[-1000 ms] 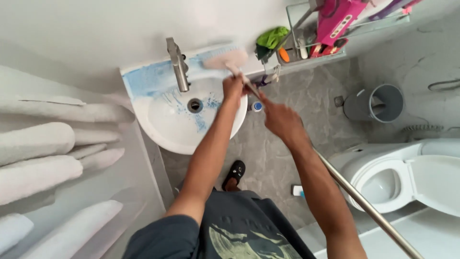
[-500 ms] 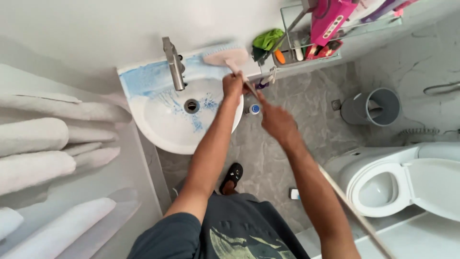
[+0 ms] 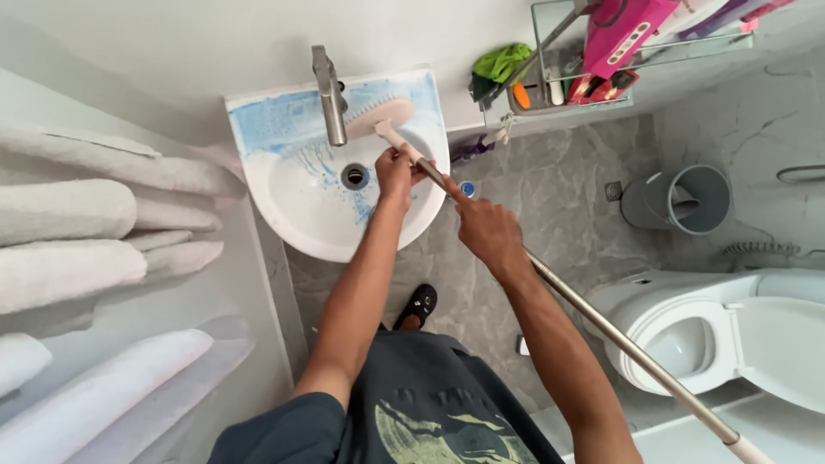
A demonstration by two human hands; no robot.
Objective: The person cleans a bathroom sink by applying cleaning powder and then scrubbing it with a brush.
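Both hands grip brush pole: left hand (image 3: 397, 168) nearer brush head (image 3: 384, 114) beside faucet (image 3: 329, 84); right hand (image 3: 485, 230) farther; fingers closed.

Both hands are on the long-handled brush (image 3: 391, 116), its pale head pressed onto the back ledge of the white sink (image 3: 292, 219), just right of the steel tap (image 3: 329, 84). Left hand (image 3: 395, 170) closes round the handle near the head; right hand (image 3: 483, 228) clamps the metal pole further down. Blue cleaner streaks the ledge and basin around the drain (image 3: 354, 176). Rolled towels (image 3: 77, 215) stack at left, toilet (image 3: 687, 335) sits open at right, grey bin (image 3: 683, 199) stands beyond.
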